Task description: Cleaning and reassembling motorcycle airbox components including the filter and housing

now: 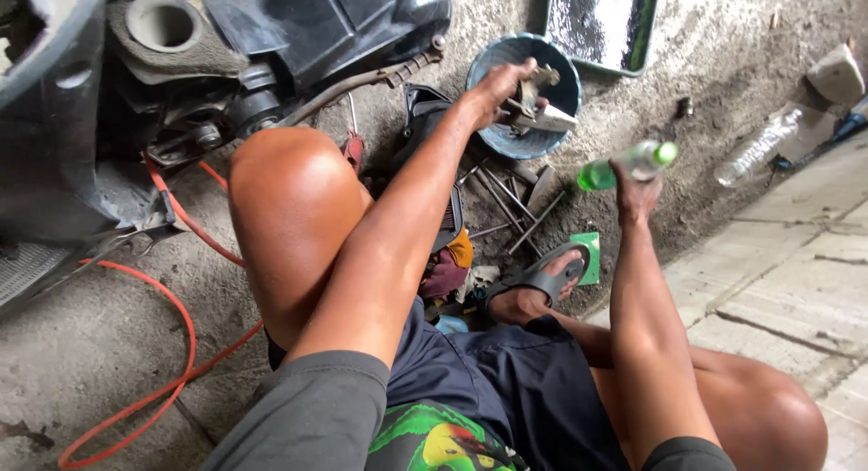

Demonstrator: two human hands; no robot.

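The outstretched left hand (503, 89) grips a grey metal part (535, 109) above the round blue basin (497, 138), while the raised right hand (637, 193) clasps a tilted green plastic bottle (626, 165).

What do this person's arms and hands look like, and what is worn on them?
Both arms are bare from the upper arm down, with short dark grey sleeves ending above the elbows. The left hand and right hand wear no gloves; no watch, ring or bracelet is visible.

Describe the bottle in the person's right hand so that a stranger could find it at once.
Start at the round blue basin on the ground, over which the left hand holds a metal part. Just right of it, the right hand grips a small green bottle. The other bottle, lying beyond, is clear.
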